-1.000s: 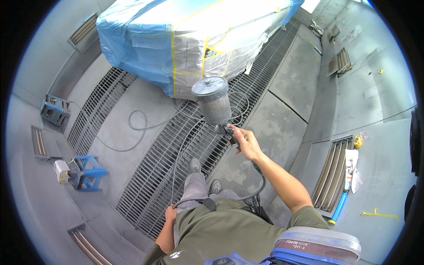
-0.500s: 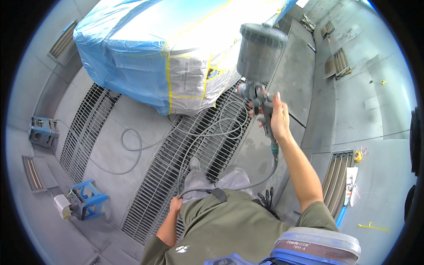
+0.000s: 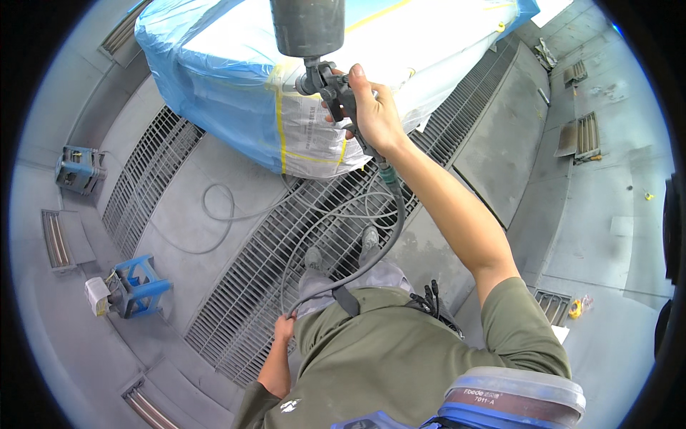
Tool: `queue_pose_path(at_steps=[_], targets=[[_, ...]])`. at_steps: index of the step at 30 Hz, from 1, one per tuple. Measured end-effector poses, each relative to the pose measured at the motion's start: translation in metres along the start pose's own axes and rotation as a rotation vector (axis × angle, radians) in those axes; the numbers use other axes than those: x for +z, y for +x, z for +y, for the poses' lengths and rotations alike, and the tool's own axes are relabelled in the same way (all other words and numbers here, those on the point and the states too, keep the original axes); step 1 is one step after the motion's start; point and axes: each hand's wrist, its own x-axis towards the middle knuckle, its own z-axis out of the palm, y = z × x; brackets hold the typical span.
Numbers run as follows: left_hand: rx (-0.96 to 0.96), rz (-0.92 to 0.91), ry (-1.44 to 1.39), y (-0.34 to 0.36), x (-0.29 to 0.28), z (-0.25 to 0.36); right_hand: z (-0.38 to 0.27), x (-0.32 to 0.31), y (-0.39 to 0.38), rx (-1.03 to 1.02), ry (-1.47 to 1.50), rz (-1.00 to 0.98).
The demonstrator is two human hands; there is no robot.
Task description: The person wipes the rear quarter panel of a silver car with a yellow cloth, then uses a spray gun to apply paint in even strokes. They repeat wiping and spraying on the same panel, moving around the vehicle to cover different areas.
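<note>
Right hand (image 3: 375,118) grips a dark-grey cup-topped spray gun (image 3: 332,89), left hand (image 3: 284,327) clasps its flexible grey hose (image 3: 401,211); thin grey loops (image 3: 243,217) cross the slatted metal floor grating's (image 3: 239,304) left edge

Matt spray gun (image 3: 333,89) (smooth cup (image 3: 309,30))

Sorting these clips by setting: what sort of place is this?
Probably a spray-painting booth: the right hand holds a spray gun with a cup on top, a large body is masked with blue film and yellow tape, and floor grating runs beneath.
</note>
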Motion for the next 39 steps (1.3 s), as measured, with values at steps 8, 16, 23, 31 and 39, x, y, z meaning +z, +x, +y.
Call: queue_pose_path(at_steps=[8,16,23,31,39], targets=[[0.069,-0.105,-0.097,0.01,0.039,0.015,0.027,-0.064,0.017,0.063,0.01,0.063],[0.138,-0.115,-0.001,0.043,0.017,0.023,0.051,-0.12,-0.004,0.042,0.036,0.372],[0.037,-0.09,-0.057,0.051,-0.014,-0.015,0.057,-0.058,-0.028,0.07,-0.072,0.451],[0.011,-0.022,-0.11,0.049,-0.057,-0.068,0.05,0.06,-0.028,-0.102,-0.027,0.015],[-0.014,-0.084,0.034,0.068,-0.064,-0.052,0.074,-0.006,-0.022,0.086,0.211,0.106]])
